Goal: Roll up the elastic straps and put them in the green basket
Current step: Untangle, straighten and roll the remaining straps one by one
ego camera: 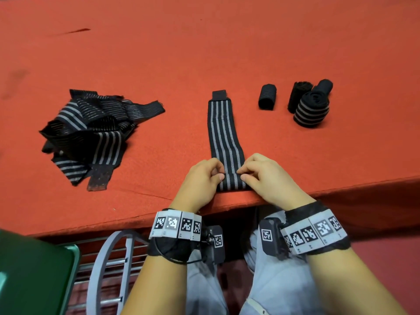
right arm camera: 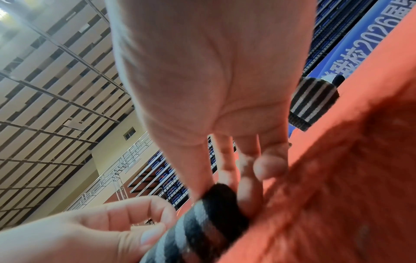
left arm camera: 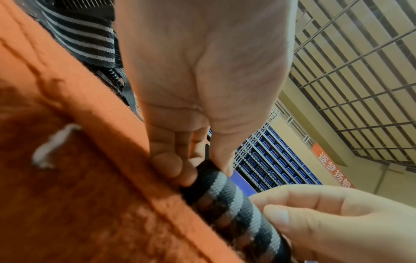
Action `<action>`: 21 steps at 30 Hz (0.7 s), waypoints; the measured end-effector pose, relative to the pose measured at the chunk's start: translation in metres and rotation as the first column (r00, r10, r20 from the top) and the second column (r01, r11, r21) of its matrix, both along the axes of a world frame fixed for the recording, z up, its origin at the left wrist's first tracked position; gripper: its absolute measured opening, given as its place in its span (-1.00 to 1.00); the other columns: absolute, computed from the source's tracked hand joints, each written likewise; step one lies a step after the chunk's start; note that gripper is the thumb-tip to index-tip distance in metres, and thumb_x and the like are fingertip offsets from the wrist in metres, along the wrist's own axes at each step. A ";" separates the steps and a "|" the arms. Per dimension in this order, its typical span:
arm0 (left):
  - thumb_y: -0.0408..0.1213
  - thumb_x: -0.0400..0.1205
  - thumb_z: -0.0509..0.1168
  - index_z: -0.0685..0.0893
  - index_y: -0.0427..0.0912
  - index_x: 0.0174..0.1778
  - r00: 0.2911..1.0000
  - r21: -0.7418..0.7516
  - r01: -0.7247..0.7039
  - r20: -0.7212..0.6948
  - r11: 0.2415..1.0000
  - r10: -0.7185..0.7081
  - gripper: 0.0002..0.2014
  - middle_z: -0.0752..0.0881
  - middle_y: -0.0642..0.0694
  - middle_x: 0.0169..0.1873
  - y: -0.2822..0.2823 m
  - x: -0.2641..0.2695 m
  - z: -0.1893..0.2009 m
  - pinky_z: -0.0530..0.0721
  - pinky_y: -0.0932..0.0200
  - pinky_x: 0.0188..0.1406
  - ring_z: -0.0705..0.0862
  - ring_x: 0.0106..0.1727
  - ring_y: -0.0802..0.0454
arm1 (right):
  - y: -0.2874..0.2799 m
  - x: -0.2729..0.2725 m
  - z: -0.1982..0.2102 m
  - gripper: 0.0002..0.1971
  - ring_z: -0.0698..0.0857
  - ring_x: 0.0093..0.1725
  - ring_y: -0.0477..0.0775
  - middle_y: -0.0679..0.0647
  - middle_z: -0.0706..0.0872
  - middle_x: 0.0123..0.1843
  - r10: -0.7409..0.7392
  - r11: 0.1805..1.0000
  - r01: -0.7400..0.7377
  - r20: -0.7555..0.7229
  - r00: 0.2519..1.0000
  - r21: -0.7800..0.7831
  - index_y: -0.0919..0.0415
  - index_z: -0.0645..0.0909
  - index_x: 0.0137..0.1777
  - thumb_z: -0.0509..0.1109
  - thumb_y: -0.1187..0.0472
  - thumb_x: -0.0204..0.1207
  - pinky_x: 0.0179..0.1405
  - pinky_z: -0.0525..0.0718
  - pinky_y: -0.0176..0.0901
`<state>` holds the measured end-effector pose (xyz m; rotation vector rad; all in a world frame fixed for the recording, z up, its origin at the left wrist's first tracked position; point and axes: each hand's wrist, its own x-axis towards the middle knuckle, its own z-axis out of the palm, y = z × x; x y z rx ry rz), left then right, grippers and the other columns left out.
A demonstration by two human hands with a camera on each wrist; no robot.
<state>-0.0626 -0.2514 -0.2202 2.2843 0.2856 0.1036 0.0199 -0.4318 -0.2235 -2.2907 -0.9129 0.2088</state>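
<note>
Two hands at one flat striped strap (ego camera: 225,137) by the table (ego camera: 204,53) edge: left hand (ego camera: 200,178) and right hand (ego camera: 266,176) pinch its near end.
Left wrist view: first turn formed.
Right wrist view: same tight start.
Next, judged: roll evenly away.

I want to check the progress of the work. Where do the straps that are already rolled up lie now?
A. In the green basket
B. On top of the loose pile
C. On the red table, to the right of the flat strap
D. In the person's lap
C: the rolled straps sit on the red table, to the right of the flat strap; no rolled strap shows in the green basket.
</note>
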 end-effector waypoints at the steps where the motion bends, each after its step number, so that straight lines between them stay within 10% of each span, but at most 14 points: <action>1: -0.33 0.63 0.37 0.66 -0.01 -0.13 1.000 0.024 -0.012 0.021 1.000 0.012 -0.89 0.63 -0.05 -0.18 -0.001 0.001 -0.001 0.65 -0.05 -0.02 0.62 -0.17 -0.01 | -0.002 0.001 0.001 -0.75 0.60 -0.03 -0.13 -0.19 0.56 0.08 0.048 0.998 -0.049 -0.020 0.999 -0.042 0.05 0.74 0.22 0.49 0.14 0.55 0.15 0.62 -0.04; 8: -0.23 0.59 0.46 0.81 -0.13 0.08 0.989 0.120 -0.029 0.151 0.992 0.011 -0.83 0.57 0.10 -0.09 0.000 -0.004 -0.006 0.55 0.27 0.05 0.56 -0.10 0.23 | 0.001 0.005 0.002 -0.55 0.56 0.06 -0.14 -0.18 0.52 0.10 0.083 0.988 -0.086 -0.030 0.996 -0.128 0.08 0.63 0.45 0.50 0.17 0.55 0.24 0.55 -0.11; 12: -0.22 0.49 0.56 0.70 -0.02 0.27 0.998 0.168 0.026 0.057 0.985 -0.037 -0.58 0.50 0.17 -0.05 0.002 -0.008 -0.003 0.58 0.24 0.08 0.54 -0.11 0.26 | 0.004 0.005 0.000 -0.71 0.63 0.14 -0.02 -0.08 0.67 0.11 0.008 0.999 -0.010 -0.026 1.000 -0.050 -0.05 0.62 0.24 0.48 0.18 0.55 0.25 0.58 0.03; 21: -0.29 0.54 0.49 0.64 0.01 0.18 0.998 0.174 0.038 0.047 0.984 -0.046 -0.68 0.44 0.21 -0.16 -0.001 -0.009 0.002 0.49 0.23 -0.02 0.51 -0.17 0.26 | 0.004 -0.004 -0.002 -0.64 0.54 -0.01 -0.12 -0.19 0.55 0.05 -0.023 0.999 0.023 0.003 1.000 -0.030 0.01 0.61 0.18 0.58 0.25 0.42 0.08 0.54 -0.13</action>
